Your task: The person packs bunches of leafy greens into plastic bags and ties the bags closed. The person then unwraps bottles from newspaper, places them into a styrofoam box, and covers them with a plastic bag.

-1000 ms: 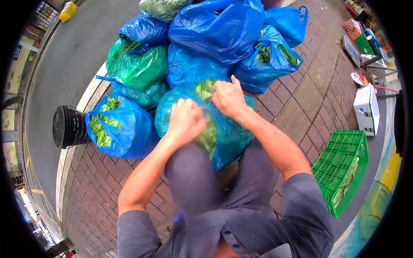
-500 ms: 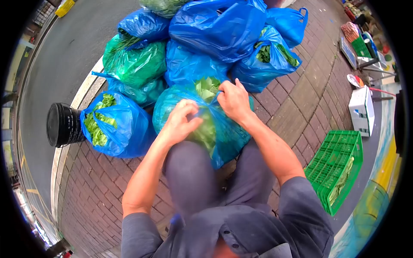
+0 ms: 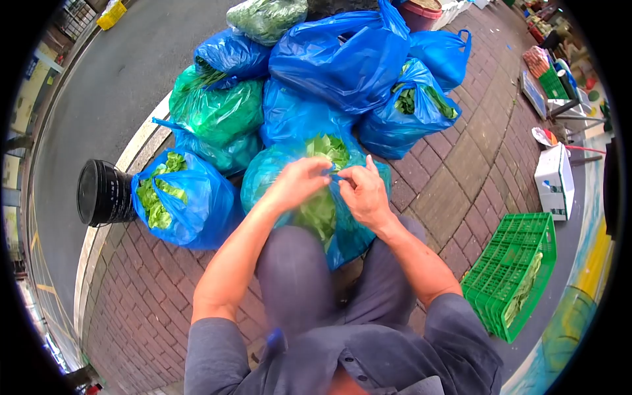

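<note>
Brick paving (image 3: 151,296) curves along a pale kerb (image 3: 145,135) beside a grey road (image 3: 131,72); a heap of filled sacks (image 3: 339,62) stands close ahead, with a black bucket (image 3: 99,192) off to the left and a green crate (image 3: 507,263) well apart on the right; the bag (image 3: 346,247) sits on the paving just in front of the person's knees (image 3: 293,263), at the near side of the heap; leafy greens (image 3: 319,214) show in it on both sides of its gathered mouth; the left hand (image 3: 299,182) has its fingers bent, thumb and fingertips drawn together on the plastic there; the right hand (image 3: 364,196) faces it just beside, thumb and forefinger pinched on the same plastic, one finger raised clear; the strands between the tips are too small to tell apart; the step in hand looks to be fastening the mouth, perhaps with a knot; it seems not yet done; the next move calls for a firm pinch from both hands and an even pull, since thin plastic could slip or tear.
</note>
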{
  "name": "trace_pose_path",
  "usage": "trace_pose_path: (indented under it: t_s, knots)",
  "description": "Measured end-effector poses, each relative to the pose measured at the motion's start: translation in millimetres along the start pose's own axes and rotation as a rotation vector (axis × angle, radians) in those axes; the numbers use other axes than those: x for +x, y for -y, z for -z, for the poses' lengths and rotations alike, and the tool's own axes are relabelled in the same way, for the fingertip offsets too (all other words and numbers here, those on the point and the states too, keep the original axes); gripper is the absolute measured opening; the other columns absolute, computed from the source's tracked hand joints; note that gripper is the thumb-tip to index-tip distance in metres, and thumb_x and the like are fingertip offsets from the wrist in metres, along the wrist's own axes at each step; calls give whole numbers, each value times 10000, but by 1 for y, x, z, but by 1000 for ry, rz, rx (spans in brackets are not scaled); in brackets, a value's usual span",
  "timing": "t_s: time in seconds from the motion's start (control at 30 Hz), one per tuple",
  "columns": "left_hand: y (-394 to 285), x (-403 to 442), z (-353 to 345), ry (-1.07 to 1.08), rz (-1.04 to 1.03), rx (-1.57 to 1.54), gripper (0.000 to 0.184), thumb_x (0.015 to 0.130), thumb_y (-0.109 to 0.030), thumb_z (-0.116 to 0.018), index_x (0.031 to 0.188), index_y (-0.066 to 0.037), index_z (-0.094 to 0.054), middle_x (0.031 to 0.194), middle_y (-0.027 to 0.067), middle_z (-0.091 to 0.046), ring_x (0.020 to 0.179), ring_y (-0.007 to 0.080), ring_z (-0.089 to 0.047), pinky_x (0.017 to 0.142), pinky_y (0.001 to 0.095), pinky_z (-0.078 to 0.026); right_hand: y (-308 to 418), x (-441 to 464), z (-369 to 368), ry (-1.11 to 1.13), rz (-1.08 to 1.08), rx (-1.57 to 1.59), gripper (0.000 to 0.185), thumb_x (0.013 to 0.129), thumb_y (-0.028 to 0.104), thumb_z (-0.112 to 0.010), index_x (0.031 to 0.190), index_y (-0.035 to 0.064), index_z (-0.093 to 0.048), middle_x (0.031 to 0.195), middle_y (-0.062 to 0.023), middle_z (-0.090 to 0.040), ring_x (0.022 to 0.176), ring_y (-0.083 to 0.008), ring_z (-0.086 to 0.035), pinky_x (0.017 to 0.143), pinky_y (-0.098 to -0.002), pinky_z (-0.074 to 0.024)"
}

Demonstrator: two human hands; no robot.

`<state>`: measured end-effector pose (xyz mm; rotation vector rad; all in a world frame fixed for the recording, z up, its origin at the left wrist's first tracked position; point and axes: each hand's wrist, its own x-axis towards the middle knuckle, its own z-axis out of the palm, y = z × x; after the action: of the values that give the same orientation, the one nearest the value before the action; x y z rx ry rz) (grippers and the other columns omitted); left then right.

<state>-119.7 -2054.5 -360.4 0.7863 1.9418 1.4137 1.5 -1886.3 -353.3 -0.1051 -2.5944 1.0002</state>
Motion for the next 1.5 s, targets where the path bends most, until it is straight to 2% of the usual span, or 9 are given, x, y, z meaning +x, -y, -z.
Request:
trace_pose_path:
  t_s: [0.13,0.23,0.43,0.57,0.67,0.77,0.97,1.27,1.5]
  knots:
    - [-17,-1,-2,32,-127,395,329,838,-223,-740,1122,-61,-700,1033,165,-693,1004,379,-642,855,446,-518,16,14,-4,43,-37,83,164,852,81,-647,1010,71,-690,878,-109,-668,882,-332,-661,1116,-624,-335]
    - [8,1,-6,-46,-191,463,251,875,-226,-713,1060,-57,-695,967,168,-677,957,392,-633,801,475,-507,23,29,8,143,-42,140,165,855,99,-654,1013,79,-698,928,-114,-687,910,-334,-666,1092,-618,-370]
    - [7,-4,-16,-211,-311,350,126,882,-96,-695,958,-33,-617,812,146,-605,749,311,-581,664,402,-457,-10,31,1,49,216,140,259,907,166,-641,1126,32,-677,1080,-157,-699,982,-371,-661,899,-438,-513]
    - [9,-4,-14,-223,-314,320,174,888,-80,-675,1010,-45,-556,849,160,-604,737,326,-592,657,412,-467,-9,27,0,234,-101,418,280,917,202,-642,1119,17,-701,1055,-180,-711,989,-365,-666,855,-420,-519]
    - [13,-4,-14,-222,-269,275,203,892,-94,-678,1037,-50,-543,859,172,-616,753,338,-611,670,416,-485,-10,34,-4,233,-79,382,227,942,176,-661,1027,-29,-712,873,-119,-714,775,-148,-640,709,-321,-509]
    - [13,-5,-13,-230,-247,255,241,900,-131,-693,1057,-53,-529,882,187,-636,781,338,-634,689,415,-500,4,46,4,385,-283,336,275,919,260,-654,998,4,-716,875,-189,-708,794,-310,-681,720,-404,-512]
    - [-1,-6,-8,-176,-40,258,236,903,-191,-720,1006,-42,-569,899,186,-660,814,283,-663,701,399,-520,-10,49,-4,272,-261,334,273,929,249,-640,896,-20,-677,789,-197,-676,718,-330,-661,647,-415,-492]
    - [23,-2,6,-42,35,-132,195,909,-195,-711,992,-30,-648,915,72,-656,874,137,-597,771,316,-500,-6,20,-15,113,47,220,112,956,141,-596,903,50,-635,829,-128,-624,887,-343,-624,1066,-578,-373]
    - [28,3,-9,-115,23,-271,140,868,-90,-699,977,-34,-631,923,29,-643,898,110,-588,803,296,-502,-6,8,-17,99,169,18,32,886,84,-660,908,63,-652,867,-101,-637,884,-320,-620,1093,-591,-357]
